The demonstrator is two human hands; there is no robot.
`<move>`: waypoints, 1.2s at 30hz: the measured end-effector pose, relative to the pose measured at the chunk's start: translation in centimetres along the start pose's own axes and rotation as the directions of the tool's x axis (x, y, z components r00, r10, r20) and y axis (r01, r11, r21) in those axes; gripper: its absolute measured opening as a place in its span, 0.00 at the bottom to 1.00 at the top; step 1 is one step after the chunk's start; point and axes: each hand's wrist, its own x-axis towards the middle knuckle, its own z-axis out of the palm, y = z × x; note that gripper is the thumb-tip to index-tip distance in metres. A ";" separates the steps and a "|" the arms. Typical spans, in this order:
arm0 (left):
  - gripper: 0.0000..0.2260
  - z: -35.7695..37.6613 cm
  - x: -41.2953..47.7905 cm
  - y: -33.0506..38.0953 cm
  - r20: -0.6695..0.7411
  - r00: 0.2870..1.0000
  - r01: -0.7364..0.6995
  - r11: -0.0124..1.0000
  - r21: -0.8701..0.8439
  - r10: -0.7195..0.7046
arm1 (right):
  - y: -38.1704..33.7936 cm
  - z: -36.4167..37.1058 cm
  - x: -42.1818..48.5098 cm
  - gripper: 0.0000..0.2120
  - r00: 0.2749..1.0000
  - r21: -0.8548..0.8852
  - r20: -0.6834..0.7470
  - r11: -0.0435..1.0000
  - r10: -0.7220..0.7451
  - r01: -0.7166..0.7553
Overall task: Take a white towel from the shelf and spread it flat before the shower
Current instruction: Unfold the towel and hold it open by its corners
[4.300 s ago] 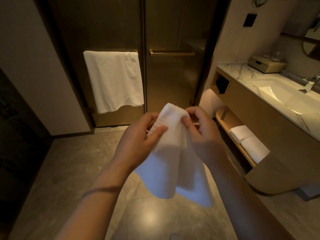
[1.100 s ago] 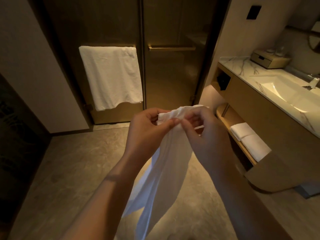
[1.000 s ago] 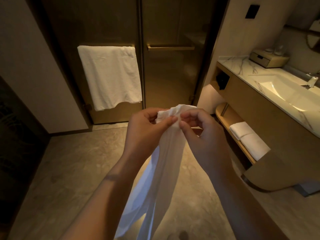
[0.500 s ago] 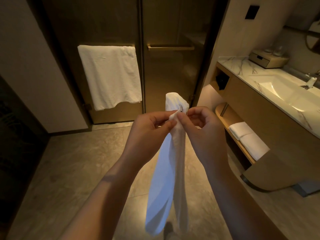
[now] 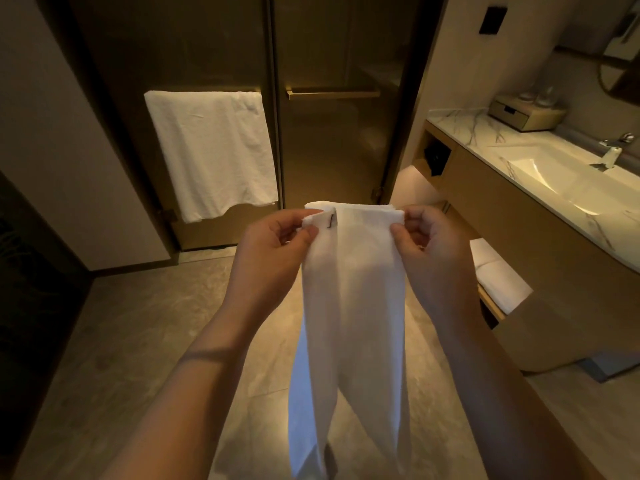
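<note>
A white towel (image 5: 353, 306) hangs in front of me in long folds, its lower end reaching the bottom of the view. My left hand (image 5: 273, 258) pinches its top left corner. My right hand (image 5: 433, 251) pinches the top right corner, so the top edge is stretched a short way between them. Behind the towel stands the dark glass shower door (image 5: 332, 140). To the right, the wooden shelf (image 5: 491, 306) under the vanity carries folded white towels (image 5: 498, 275).
A larger white towel (image 5: 211, 150) hangs on the left door's bar. The marble vanity top with its sink (image 5: 568, 178) and a small box (image 5: 526, 114) juts out on the right. Bare tiled floor (image 5: 145, 341) lies before the shower. A dark wall closes the left side.
My hands have drawn apart along the towel's top edge, opening the bunched cloth into a wider hanging strip. Earlier they worked close together on the gathered top.
</note>
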 end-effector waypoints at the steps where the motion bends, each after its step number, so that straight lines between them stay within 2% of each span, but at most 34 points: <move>1: 0.14 -0.2 0.1 0.0 -0.016 1.000 0.001 1.000 -0.001 -0.001 | 0.3 -0.3 0.1 0.07 1.000 0.013 -0.011 1.000 0.018 -0.018; 8: 0.14 -0.9 0.6 0.3 -0.033 0.999 0.009 1.000 -0.002 -0.009 | 1.8 -1.4 0.5 0.07 0.994 0.014 -0.018 0.994 0.105 -0.105; 14: 0.13 -0.8 0.6 0.4 -0.027 1.000 -0.015 1.000 0.024 0.015 | 2.5 -1.0 0.5 0.08 0.995 -0.114 0.001 0.989 0.097 -0.097; 18: 0.14 -0.3 0.5 0.3 0.026 0.999 -0.026 0.994 0.106 0.023 | 1.3 -0.7 0.2 0.11 1.000 -0.119 0.000 0.993 -0.027 0.027; 23: 0.10 0.6 0.2 -0.6 0.150 0.986 -0.106 0.954 0.280 0.066 | -0.7 0.4 -0.3 0.13 0.971 -0.048 0.168 0.982 -0.171 0.182; 26: 0.09 1.0 -0.1 -0.9 0.180 0.980 -0.139 0.948 0.285 0.090 | -1.0 1.4 -0.6 0.13 0.952 -0.025 0.224 0.975 -0.210 0.220; 31: 0.10 0.7 0.1 -1.0 0.116 0.992 -0.076 0.974 0.213 0.052 | -0.8 2.7 -0.8 0.10 0.956 0.009 0.226 0.982 -0.187 0.190; 36: 0.13 0.0 0.0 -0.9 0.110 0.990 -0.116 0.955 0.271 0.089 | -0.7 3.2 -0.4 0.10 0.953 0.043 0.278 0.993 -0.118 0.110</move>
